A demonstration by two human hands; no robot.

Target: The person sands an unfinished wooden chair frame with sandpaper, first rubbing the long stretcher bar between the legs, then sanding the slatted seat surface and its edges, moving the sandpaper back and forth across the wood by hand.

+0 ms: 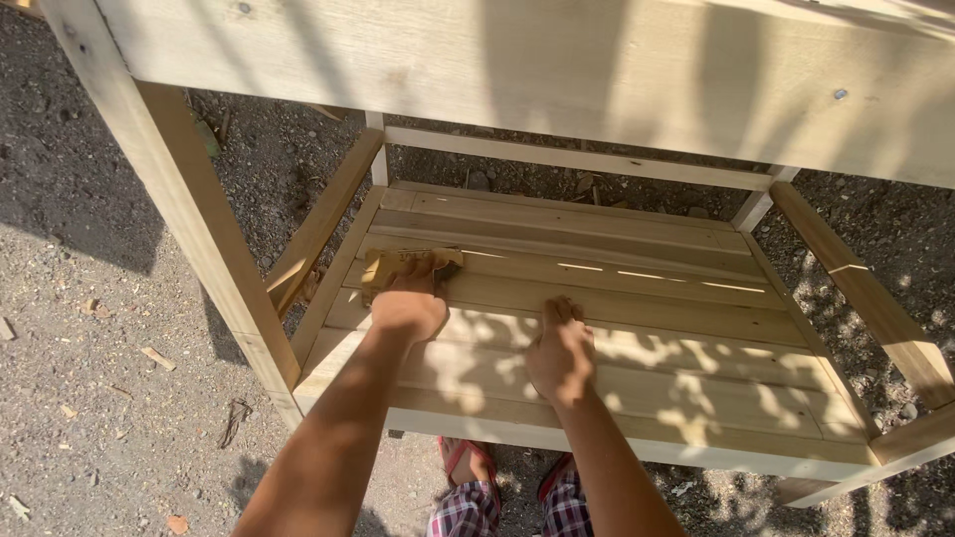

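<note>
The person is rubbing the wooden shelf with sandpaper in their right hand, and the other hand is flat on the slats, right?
Not quite: the head view shows the sandpaper under the left hand, not the right. The right hand is the one resting flat on the slats of the wooden shelf.

Pale, matt bare-wood slatted shelf [617, 298]; tan rough sandpaper [398, 265]; coarse gravel ground [90, 328]

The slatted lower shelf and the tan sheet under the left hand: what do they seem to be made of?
The slatted lower shelf looks like pale, unfinished softwood: visible grain, matte surface, no paint. The tan sheet under the left hand seems to be sandpaper or similar abrasive paper, thin and creased, though its grit cannot be seen. The right hand rests flat on the slats.
</note>
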